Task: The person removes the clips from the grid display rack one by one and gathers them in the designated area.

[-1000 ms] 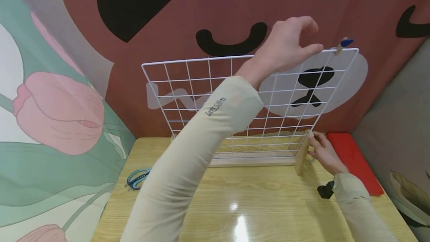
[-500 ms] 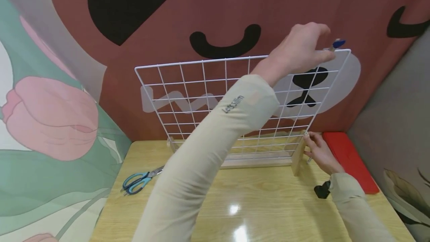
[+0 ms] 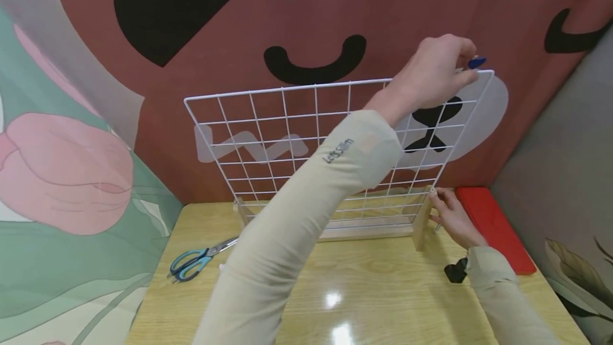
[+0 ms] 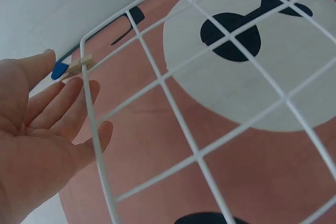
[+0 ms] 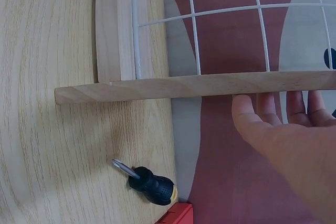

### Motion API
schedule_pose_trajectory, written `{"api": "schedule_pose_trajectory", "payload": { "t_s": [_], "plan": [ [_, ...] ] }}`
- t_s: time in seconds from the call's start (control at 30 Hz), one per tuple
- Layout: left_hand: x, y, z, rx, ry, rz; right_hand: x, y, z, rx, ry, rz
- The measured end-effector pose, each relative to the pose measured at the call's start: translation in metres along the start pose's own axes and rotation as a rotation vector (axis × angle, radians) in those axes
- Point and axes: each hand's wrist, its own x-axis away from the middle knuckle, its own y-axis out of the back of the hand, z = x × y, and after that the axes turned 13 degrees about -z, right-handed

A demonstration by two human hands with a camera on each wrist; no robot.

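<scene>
The left hand [image 3: 431,71] is held at the wire grid's [image 3: 287,142] top right corner, fingers spread by the blue-tipped clothespin [image 4: 71,68] — nothing pinched. The right hand [image 3: 452,217], fingers straight, is laid against the wooden foot [image 5: 199,85] — a screwdriver [image 5: 147,182] lies nearby on the bench [image 3: 373,292].

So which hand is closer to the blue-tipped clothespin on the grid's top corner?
Left. The left hand is up at the wire grid's top right corner, fingers right beside the clothespin. The right hand is far below, at the wooden foot on the table.
</scene>
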Motion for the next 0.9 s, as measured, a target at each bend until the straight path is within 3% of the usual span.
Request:
{"api": "schedule_pose_trajectory", "payload": {
  "t_s": [0.2,0.57,0.77,0.9],
  "plan": [
    [0.0,-0.004,0.0,0.026,0.04,-0.033,0.001,-0.002,0.0,0.003,0.016,0.0],
    [-0.002,-0.004,0.002,-0.004,0.011,-0.1,0.001,-0.009,0.0,-0.013,0.002,0.019],
    [0.001,-0.003,0.0,-0.029,0.032,-0.106,0.002,-0.01,0.002,-0.01,0.0,0.02],
    [0.005,0.002,0.007,-0.013,0.01,-0.17,0.0,-0.013,0.003,-0.02,-0.003,0.042]
  ]
}}
